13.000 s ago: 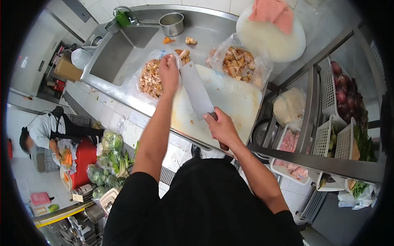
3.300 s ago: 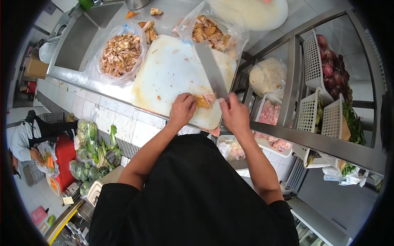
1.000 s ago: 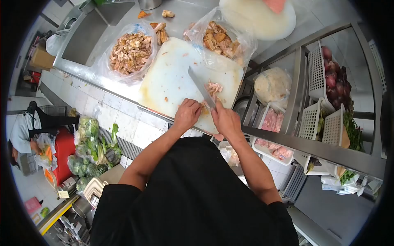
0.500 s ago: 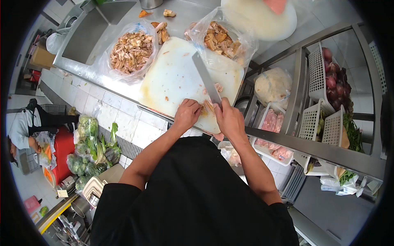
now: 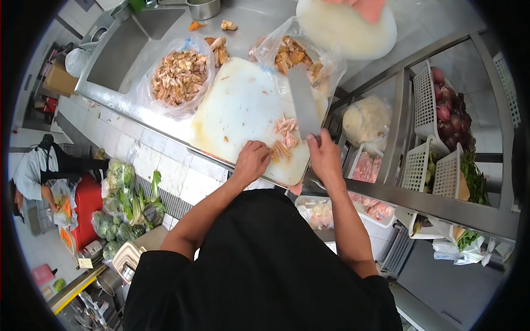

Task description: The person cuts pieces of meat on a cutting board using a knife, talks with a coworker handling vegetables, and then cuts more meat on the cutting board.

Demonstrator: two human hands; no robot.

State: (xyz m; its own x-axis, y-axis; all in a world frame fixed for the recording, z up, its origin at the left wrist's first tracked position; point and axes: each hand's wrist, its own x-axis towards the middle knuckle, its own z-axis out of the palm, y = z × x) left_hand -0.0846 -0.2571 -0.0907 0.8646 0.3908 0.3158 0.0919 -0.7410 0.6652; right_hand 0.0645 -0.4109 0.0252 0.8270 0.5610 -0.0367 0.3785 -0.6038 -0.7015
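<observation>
The right hand [image 5: 324, 156] is closed on the cleaver [image 5: 304, 102]; the left [image 5: 253, 163] half-curls beside the meat [image 5: 282, 150], its hold unclear. Sliding strips could bring knuckles under the cleaver.

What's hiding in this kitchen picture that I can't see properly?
- Cleaver handle: head view, wrapped by the right hand.
- Left hand's grip, if any: head view, its own curled fingers hide it.
- Pink cloth's far end: head view, cut off by the top edge.
- Any writing on the small card: head view, too small.
</observation>
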